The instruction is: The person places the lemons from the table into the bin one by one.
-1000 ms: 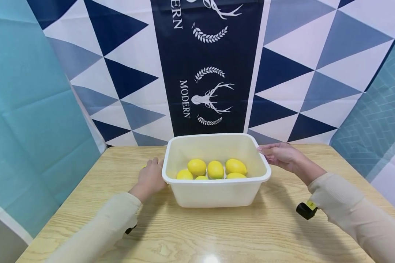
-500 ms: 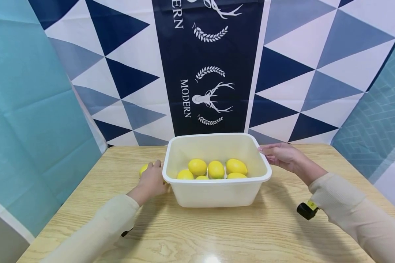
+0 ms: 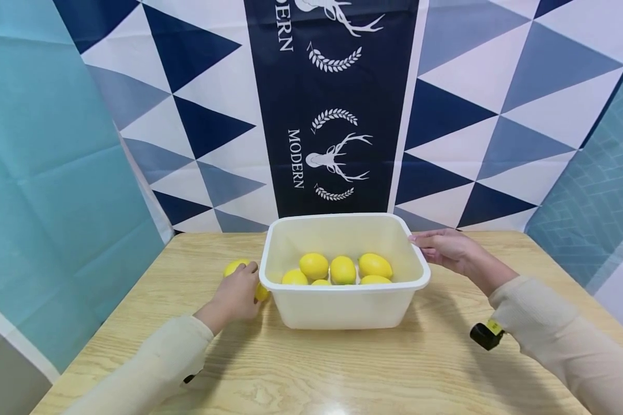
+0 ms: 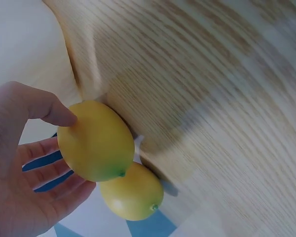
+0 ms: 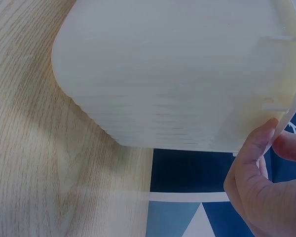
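Observation:
A white plastic tub (image 3: 345, 309) stands on the table with several lemons (image 3: 342, 271) inside. At its left end my left hand (image 3: 237, 293) holds a lemon (image 4: 96, 140), thumb on one side and fingers on the other in the left wrist view. Just beyond that one, a second loose lemon (image 4: 133, 192) lies on the table, also partly visible past the fingers in the head view. My right hand (image 3: 449, 248) pinches the tub's right rim between thumb and fingers; the right wrist view shows the tub's outer wall (image 5: 177, 74) up close.
The light wooden table (image 3: 301, 369) extends in front of the tub. Behind it hangs a patterned cloth (image 3: 337, 115) close to the table's back edge, and a teal cloth (image 3: 57, 173) hangs at the left.
My left hand has shifted slightly left and toward me, away from the tub's side, bringing the held lemon and the loose one more into sight. My right hand stays on the rim.

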`<state>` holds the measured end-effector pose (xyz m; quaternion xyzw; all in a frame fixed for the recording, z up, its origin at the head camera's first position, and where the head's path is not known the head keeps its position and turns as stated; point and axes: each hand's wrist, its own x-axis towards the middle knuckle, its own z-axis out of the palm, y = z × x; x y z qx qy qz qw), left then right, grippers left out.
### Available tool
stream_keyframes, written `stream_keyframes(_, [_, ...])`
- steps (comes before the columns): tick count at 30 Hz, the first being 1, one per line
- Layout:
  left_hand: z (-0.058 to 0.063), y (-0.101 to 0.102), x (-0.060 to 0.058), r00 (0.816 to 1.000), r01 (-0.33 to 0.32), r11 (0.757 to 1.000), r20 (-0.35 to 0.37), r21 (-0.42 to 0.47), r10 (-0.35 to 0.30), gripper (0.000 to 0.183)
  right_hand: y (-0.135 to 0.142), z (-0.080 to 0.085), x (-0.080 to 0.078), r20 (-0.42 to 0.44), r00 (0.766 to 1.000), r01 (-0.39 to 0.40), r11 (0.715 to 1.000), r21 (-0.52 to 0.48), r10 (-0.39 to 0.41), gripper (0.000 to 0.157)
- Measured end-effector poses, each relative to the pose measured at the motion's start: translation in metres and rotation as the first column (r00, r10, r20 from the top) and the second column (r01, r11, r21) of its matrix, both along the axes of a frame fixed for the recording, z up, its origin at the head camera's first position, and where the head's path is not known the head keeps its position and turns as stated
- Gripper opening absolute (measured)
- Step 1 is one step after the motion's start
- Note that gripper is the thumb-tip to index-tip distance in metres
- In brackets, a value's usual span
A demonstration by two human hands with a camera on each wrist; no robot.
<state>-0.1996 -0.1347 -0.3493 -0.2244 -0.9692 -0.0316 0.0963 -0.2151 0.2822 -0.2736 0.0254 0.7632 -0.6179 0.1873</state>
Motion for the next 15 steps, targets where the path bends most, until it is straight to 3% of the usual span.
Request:
stream_keyframes(8, [-0.0021, -0.0042, 0.0, 0.998, 0.008, 1.0, 0.058, -0.01, -0.008, 0.055, 0.0007, -0.0014, -0.001, 0.006, 1.0, -0.006, 1.0, -0.008, 0.006, 0.063])
stream_keyframes(15, [-0.0012, -0.0093, -0.0034, 0.993, 0.066, 0.998, 0.097, 0.012, -0.067, 0.057, -0.002, 0.0009, -0.0023, 0.004, 1.0, -0.01, 1.0, -0.015, 0.01, 0.06])
